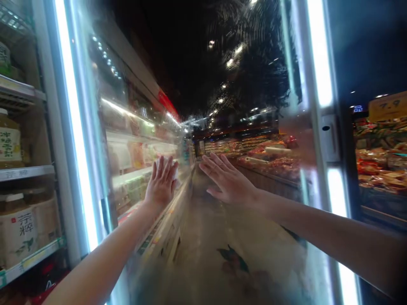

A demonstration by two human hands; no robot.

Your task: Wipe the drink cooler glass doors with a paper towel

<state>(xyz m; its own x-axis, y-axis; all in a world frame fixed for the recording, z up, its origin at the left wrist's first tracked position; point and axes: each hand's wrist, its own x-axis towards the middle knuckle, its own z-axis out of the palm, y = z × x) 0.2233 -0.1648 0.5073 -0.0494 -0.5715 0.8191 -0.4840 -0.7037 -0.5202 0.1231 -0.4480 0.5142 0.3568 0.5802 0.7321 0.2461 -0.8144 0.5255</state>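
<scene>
Glass door (248, 76), bottles (9, 146) of brownish drink (9, 123), spread hands (162, 180) (227, 180)

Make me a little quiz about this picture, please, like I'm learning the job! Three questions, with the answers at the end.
1. True or false: both hands are curled into fists.

2. Which number is on the yellow sign?
A) 3.5
B) 7.9
C) 12

3. Fill in the blank: a white piece of something shows by the fingers of the ____ hand.

Key:
1. False; the left hand and the right hand both have their fingers stretched out.
2. B
3. left
</scene>
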